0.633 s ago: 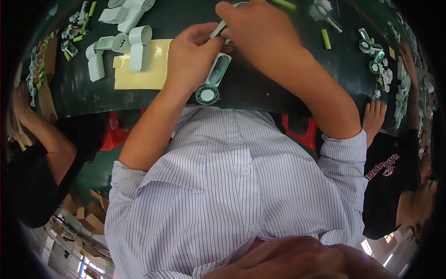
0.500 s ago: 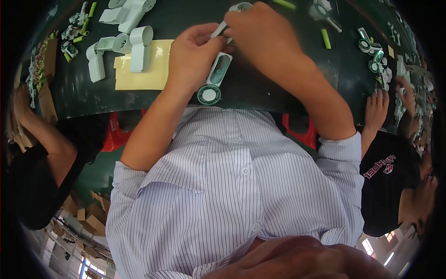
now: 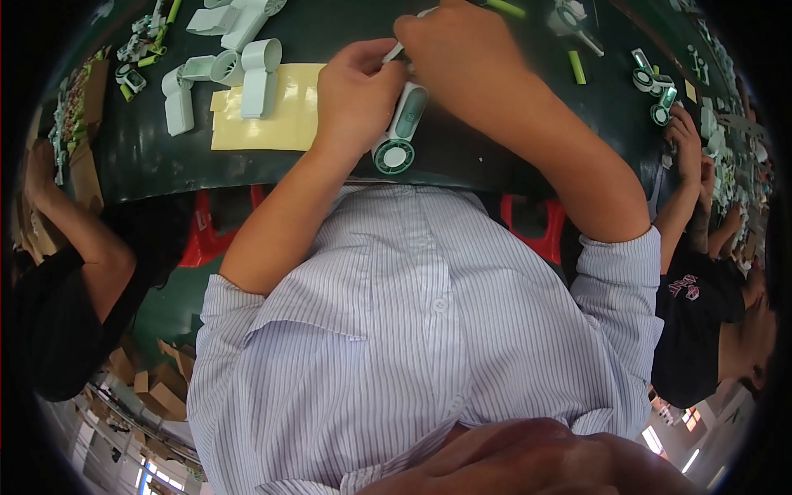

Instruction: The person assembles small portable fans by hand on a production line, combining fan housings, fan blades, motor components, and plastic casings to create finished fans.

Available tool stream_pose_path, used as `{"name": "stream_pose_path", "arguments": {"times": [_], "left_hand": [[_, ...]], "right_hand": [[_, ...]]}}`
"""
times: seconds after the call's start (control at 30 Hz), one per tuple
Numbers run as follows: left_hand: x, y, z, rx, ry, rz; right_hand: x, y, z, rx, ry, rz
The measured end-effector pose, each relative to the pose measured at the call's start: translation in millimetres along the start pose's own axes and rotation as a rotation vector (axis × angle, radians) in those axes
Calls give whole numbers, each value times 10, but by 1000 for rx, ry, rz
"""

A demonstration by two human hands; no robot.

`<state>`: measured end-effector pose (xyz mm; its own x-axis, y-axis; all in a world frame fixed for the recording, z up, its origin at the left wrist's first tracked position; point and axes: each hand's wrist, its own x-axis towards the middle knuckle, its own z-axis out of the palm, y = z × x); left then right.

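Note:
My left hand [image 3: 356,95] has its fingers closed on a white plastic fan casing [image 3: 394,52], mostly hidden between the hands. From the other side, my right hand [image 3: 445,45] grips the same casing; its fingertips are partly out of sight. Just below the hands, a white-and-green handheld fan body [image 3: 408,115] lies on the dark green table [image 3: 313,169], its round end towards me. Neither hand appears to hold this fan body.
Pale green casing parts [image 3: 260,82] stand on and beside a yellow sheet [image 3: 289,124] at left. Green cylindrical cells [image 3: 577,68] and a pile of small fan parts [image 3: 656,82] lie at right. Co-workers' arms [image 3: 685,148] reach in from both sides.
The view has shifted slightly, moving the table things a little. Both hands still hold the white casing. The co-worker's hand at right has moved up to the fan parts.

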<state>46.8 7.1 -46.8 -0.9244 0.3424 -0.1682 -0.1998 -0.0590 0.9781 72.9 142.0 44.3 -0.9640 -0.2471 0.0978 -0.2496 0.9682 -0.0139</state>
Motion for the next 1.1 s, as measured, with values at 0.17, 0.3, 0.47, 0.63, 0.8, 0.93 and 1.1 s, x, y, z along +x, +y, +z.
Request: {"name": "stream_pose_path", "arguments": {"times": [0.17, 0.3, 0.47, 0.63, 0.8, 0.93, 1.1], "left_hand": [[-17, 46, 23, 128, 20, 14], [-18, -24, 20, 59, 4, 1], [4, 26, 1, 90, -30, -59], [42, 63, -52, -92, -75, -116], [88, 158, -55, -161, -120, -228], [52, 181, -17, -161, -123, -202], [-16, 148, 21, -169, -130, -146]], "right_hand": [[9, 17, -37, -87, -89, -40], [107, 143, -47, -296, 48, 36], [135, 303, 72, 108, 17, 219], [232, 551, 156, 222, -161, 149], [241, 870, 176, 733, -321, 202], [55, 861, 400, 782, 9, 125], [-103, 646, 182, 1224, -194, 376]]}}
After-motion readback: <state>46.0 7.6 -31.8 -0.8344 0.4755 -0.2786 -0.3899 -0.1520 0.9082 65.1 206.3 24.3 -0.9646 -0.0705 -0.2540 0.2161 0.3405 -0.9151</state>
